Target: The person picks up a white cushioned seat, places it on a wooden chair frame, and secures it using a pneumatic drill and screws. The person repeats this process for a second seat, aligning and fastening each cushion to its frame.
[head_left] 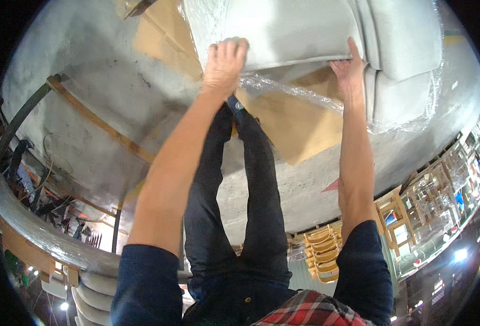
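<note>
A light grey upholstered seat cushion (300,32) lies at the top of the view, its front edge toward me. My left hand (225,65) is closed over its front left corner, fingers curled on the fabric. My right hand (350,70) grips the front right corner, one digit stretched up along the side and the others partly hidden at the edge. Clear plastic film (289,89) hangs in a strip under the front edge. To the right, the padded grey arm (406,41) of the seat is wrapped in the same film.
Flattened cardboard (294,133) lies on the concrete floor beneath the seat, with another cardboard piece (166,38) at the upper left. A wooden-and-dark frame (93,117) stands at left. Stacked wooden chair parts (322,252) and wooden frames (397,217) are at the lower right.
</note>
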`<action>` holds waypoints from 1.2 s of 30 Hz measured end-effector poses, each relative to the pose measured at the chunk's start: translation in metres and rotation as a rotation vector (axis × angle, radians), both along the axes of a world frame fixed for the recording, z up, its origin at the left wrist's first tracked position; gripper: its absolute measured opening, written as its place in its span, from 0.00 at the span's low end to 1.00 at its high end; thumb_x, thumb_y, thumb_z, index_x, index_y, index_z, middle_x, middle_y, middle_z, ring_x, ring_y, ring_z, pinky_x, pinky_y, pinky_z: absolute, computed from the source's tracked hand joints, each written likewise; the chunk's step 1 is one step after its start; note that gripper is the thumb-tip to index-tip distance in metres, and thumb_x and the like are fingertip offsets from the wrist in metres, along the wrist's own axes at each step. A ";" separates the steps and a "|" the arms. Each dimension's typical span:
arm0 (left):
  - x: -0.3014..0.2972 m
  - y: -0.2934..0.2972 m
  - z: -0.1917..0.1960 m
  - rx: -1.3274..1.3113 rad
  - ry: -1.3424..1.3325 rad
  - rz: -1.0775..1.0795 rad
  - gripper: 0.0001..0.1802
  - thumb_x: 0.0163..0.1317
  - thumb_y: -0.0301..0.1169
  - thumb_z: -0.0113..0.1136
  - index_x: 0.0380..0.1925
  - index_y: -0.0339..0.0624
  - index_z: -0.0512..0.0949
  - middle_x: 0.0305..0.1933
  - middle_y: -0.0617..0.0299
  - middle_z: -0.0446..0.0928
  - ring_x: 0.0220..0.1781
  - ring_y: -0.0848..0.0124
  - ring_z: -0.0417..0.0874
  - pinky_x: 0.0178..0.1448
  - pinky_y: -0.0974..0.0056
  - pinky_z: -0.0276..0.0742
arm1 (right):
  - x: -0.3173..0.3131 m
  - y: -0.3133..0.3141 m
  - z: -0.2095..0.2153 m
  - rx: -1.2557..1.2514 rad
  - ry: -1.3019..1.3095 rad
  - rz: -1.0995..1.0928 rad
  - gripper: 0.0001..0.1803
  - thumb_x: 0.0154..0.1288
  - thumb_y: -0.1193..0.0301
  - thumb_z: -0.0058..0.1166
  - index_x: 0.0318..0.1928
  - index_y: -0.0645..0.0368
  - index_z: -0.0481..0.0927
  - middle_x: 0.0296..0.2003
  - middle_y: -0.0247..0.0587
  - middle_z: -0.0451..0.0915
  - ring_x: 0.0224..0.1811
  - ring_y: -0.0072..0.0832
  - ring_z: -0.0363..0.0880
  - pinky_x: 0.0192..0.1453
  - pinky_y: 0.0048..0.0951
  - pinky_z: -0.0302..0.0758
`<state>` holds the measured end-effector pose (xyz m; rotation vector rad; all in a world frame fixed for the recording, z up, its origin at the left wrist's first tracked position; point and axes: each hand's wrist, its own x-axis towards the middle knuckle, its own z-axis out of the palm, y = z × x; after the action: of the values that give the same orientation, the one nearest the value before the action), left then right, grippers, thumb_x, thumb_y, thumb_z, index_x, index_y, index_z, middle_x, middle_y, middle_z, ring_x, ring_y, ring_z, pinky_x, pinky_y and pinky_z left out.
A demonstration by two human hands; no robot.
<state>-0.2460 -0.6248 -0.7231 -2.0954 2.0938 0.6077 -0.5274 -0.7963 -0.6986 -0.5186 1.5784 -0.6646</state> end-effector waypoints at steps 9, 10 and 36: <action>0.102 0.097 -0.038 0.406 0.038 -0.012 0.32 0.63 0.36 0.64 0.66 0.44 0.69 0.48 0.52 0.83 0.50 0.51 0.86 0.61 0.53 0.74 | -0.026 0.022 -0.089 0.121 0.477 -0.180 0.57 0.53 0.47 0.77 0.72 0.71 0.65 0.70 0.62 0.67 0.75 0.47 0.65 0.75 0.43 0.67; 0.096 0.091 -0.036 0.268 0.036 0.043 0.33 0.62 0.40 0.66 0.66 0.44 0.69 0.51 0.49 0.82 0.53 0.49 0.84 0.63 0.52 0.74 | -0.036 0.015 -0.095 0.062 0.561 -0.118 0.55 0.52 0.47 0.78 0.71 0.71 0.68 0.68 0.61 0.69 0.75 0.44 0.66 0.74 0.40 0.67; 0.055 0.043 -0.085 0.268 0.637 0.806 0.66 0.56 0.79 0.54 0.70 0.23 0.65 0.72 0.31 0.67 0.73 0.37 0.69 0.67 0.45 0.77 | -0.045 0.039 0.142 -0.099 1.139 0.865 0.43 0.52 0.54 0.75 0.59 0.77 0.77 0.51 0.61 0.84 0.55 0.41 0.83 0.60 0.39 0.78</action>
<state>-0.1909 -0.5814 -0.8085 -2.7600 1.1205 1.7173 -0.5725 -0.7577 -0.5569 -1.7252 2.0566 0.3221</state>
